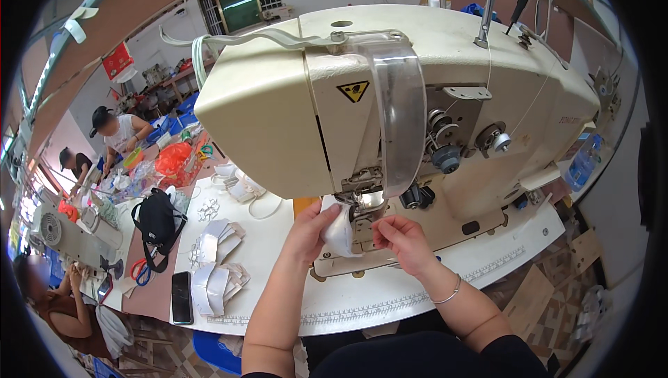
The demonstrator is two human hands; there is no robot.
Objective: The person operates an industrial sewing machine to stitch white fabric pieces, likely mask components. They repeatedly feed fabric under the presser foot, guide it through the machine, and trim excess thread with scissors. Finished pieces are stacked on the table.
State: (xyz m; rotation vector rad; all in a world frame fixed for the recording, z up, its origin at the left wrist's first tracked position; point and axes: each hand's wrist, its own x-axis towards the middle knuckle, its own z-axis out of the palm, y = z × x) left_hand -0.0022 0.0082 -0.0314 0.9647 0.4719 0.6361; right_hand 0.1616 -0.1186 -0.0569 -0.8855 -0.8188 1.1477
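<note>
A large cream sewing machine (257, 120) fills the middle of the view. Below its needle area, my left hand (309, 232) pinches a folded piece of white fabric (339, 232), which hangs from the fingers beside the presser foot. My right hand (403, 239) is just right of the fabric, thumb and fingertips pressed together. Whatever lies between those fingertips, perhaps something thin, is too small to make out. A clear plastic guard (400, 120) curves down the machine's front above both hands.
Stacks of white fabric pieces (216, 266) lie left on the white table (278, 301). Near them are a black phone (181, 298), a black bag (158, 221) and scissors (141, 273). A water bottle (583, 163) stands far right. Other people (125, 127) work at the left.
</note>
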